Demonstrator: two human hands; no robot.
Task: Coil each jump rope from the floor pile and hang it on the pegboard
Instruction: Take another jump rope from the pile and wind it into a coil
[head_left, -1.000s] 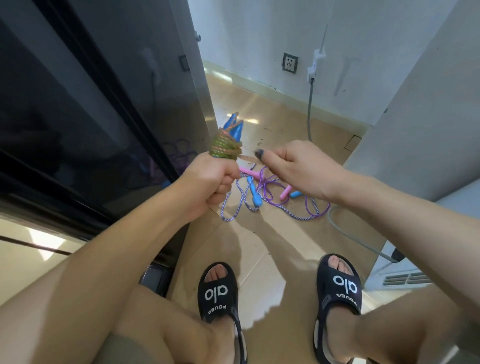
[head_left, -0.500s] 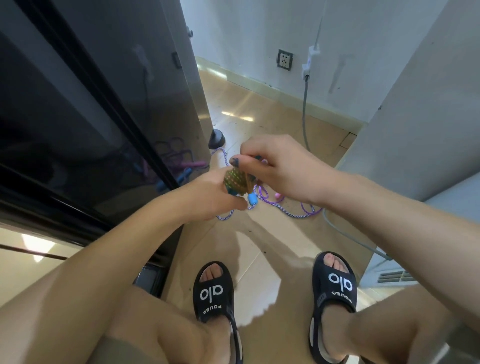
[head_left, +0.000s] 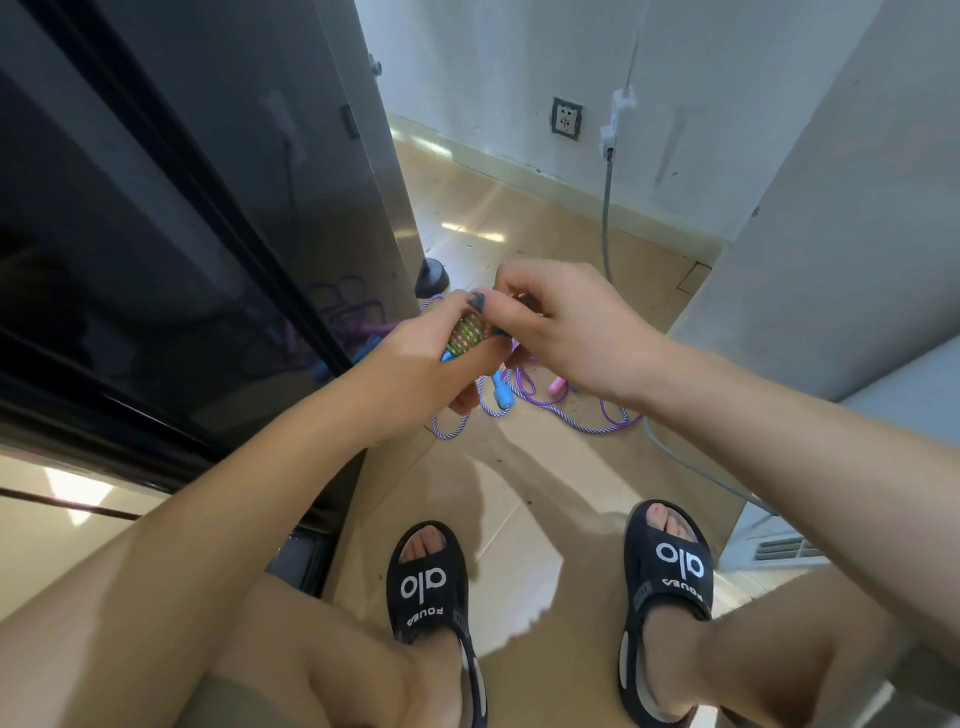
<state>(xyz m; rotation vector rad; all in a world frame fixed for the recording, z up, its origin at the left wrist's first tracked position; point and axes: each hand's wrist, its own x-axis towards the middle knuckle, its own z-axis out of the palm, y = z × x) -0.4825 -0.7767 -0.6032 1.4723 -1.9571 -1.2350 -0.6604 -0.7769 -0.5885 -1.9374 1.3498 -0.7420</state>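
I'm looking down past both forearms, and the left hand (head_left: 415, 371) has its fingers curled round a tight green-and-yellow speckled rope bundle with blue handles (head_left: 466, 335), one blue handle tip poking out just below the thumb. The right hand (head_left: 563, 325) sits right up against it, fingertips pinching at the top of that same bundle; I read this as tucking or cinching the last bit of cord, though the loose end itself is hidden under the fingers. So one rope looks close to fully coiled, held in the air between the two hands, above the floor.

Down on the tan tiled floor (head_left: 519, 499), just beyond the hands, the pile is not cleared: a purple-and-white braided rope with blue handles (head_left: 493, 400) lies looped there, tangled with a purple rope with pink handles (head_left: 571, 410). That makes at least two ropes left to coil, by my count.

No pegboard anywhere in my view, so I can't say whether anything hangs on it yet. The glossy black cabinet door (head_left: 182, 234) on the left mirrors the floor pile. A grey power cable (head_left: 607, 218) runs down the white wall beside a wall socket (head_left: 566, 118). Black slide sandals (head_left: 431, 582) stand planted near the pile. My judgement: coiling of this rope nearly done, hanging not yet done.
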